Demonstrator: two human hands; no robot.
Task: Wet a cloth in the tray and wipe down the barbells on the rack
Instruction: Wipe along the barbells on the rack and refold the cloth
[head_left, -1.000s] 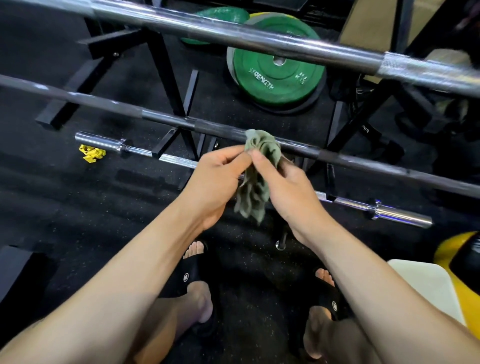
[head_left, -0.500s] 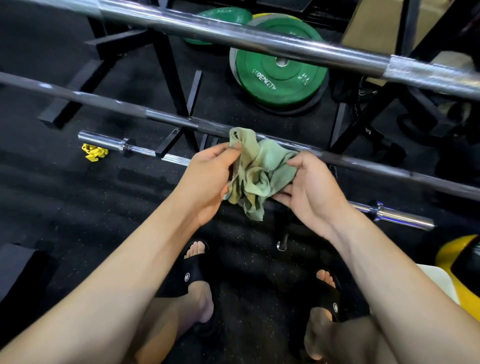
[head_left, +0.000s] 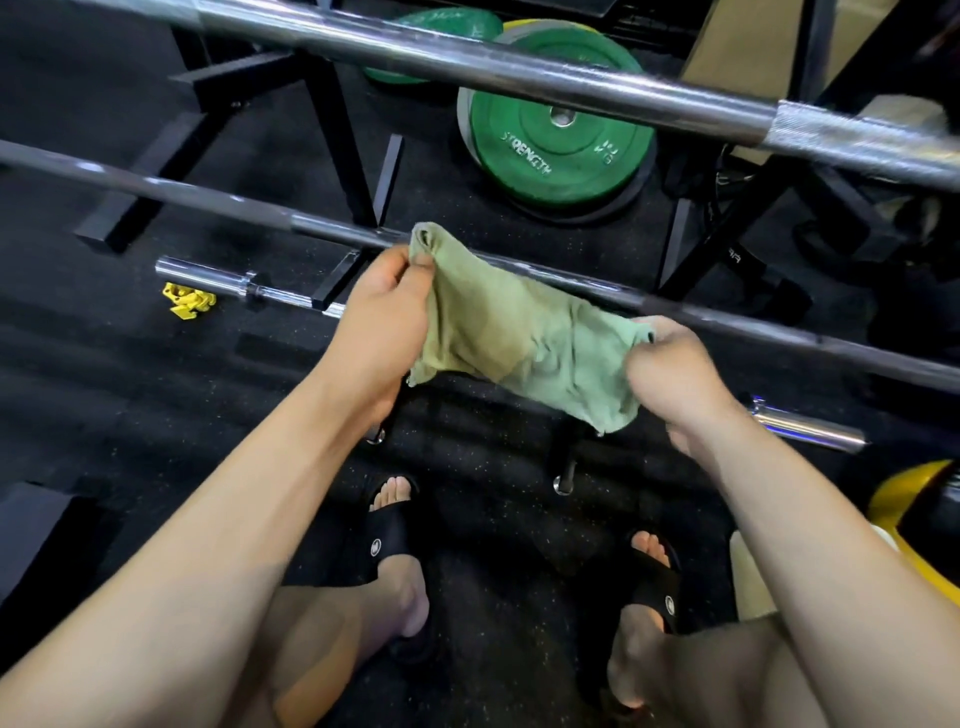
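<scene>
A green cloth (head_left: 524, 343) is stretched out between my two hands in front of the rack. My left hand (head_left: 379, 322) pinches its upper left corner and my right hand (head_left: 675, 364) grips its right edge. The cloth's left half looks darker than its right half. Just behind the cloth runs the middle barbell (head_left: 208, 200), slanting from upper left to lower right. A thicker upper barbell (head_left: 519, 78) crosses the top of the view. A lower barbell (head_left: 218, 275) lies near the floor, its right sleeve (head_left: 810, 428) showing past my right wrist. A pale tray edge (head_left: 748, 577) shows at lower right.
Green weight plates (head_left: 556, 145) lie on the black rubber floor behind the rack's black legs (head_left: 337, 130). A yellow clip (head_left: 188, 300) lies on the floor at left. A yellow object (head_left: 914, 519) sits at the right edge. My sandalled feet (head_left: 389, 525) stand below the bars.
The cloth was bunched between my hands; my hands have moved apart and spread it out flat, the right hand going right and down.
</scene>
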